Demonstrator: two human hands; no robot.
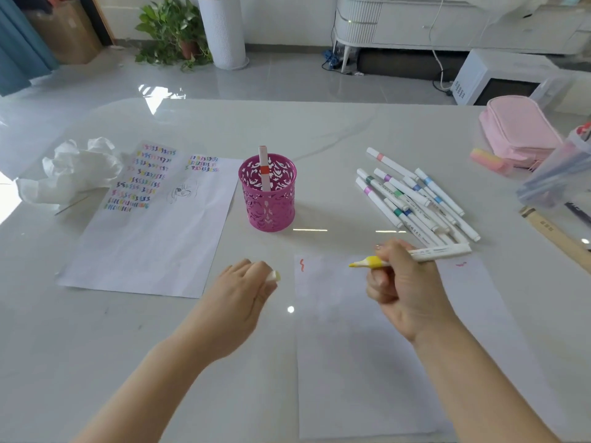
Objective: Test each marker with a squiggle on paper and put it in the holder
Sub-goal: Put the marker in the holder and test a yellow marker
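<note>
Since cap (275, 276) is off, pinched in left hand (243, 282), right hand (399, 292) grips yellow marker (431, 252) tip-left over paper (351, 362), lower centre, seemingly for squiggle; holder (268, 209) mid-frame.

Cap: the white yellow-ended cap (275, 276), in front of the pink perforated metal holder (268, 199), was mostly hidden in the left hand (246, 287).
Lettering: print on the white yellow-tipped marker (441, 251), right of the holder, was unreadably small.
Box: the clear plastic box (556, 177), far right of the holder, was blurred and edge-cropped.
</note>
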